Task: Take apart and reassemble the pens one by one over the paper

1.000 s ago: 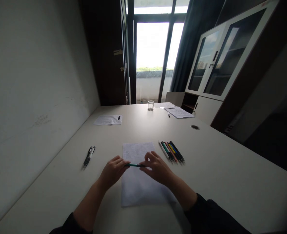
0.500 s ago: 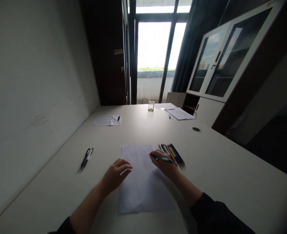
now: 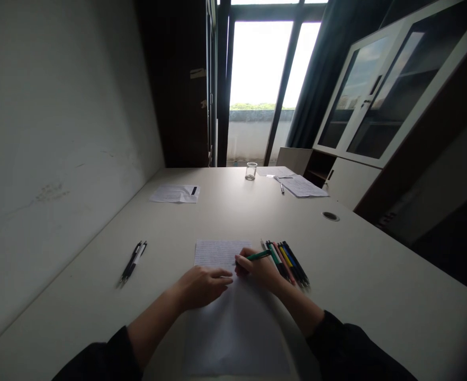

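A sheet of paper [image 3: 233, 338] lies on the white table in front of me, its upper part covered with lines of writing. My right hand [image 3: 257, 269] is closed around a green pen [image 3: 259, 255], tip down at the paper just under the written lines. My left hand [image 3: 205, 286] rests over the sheet's left side with fingers stretched toward the right hand, holding nothing. Right beside my right hand lies a row of several pens [image 3: 287, 262] in green, pink, yellow and dark blue.
Two pens [image 3: 133, 262] lie at the left. Farther back are a printed sheet [image 3: 175, 193], a clear glass [image 3: 251, 171], a stack of papers [image 3: 302, 186] with a pen [image 3: 281, 188] beside it, and a round cable hole [image 3: 331, 216]. A wall borders the table's left side.
My left hand has moved right, further over the paper. My right hand has shifted left and down, and the green pen has turned from nearly flat to tip-down at the sheet. The view has tilted slightly.
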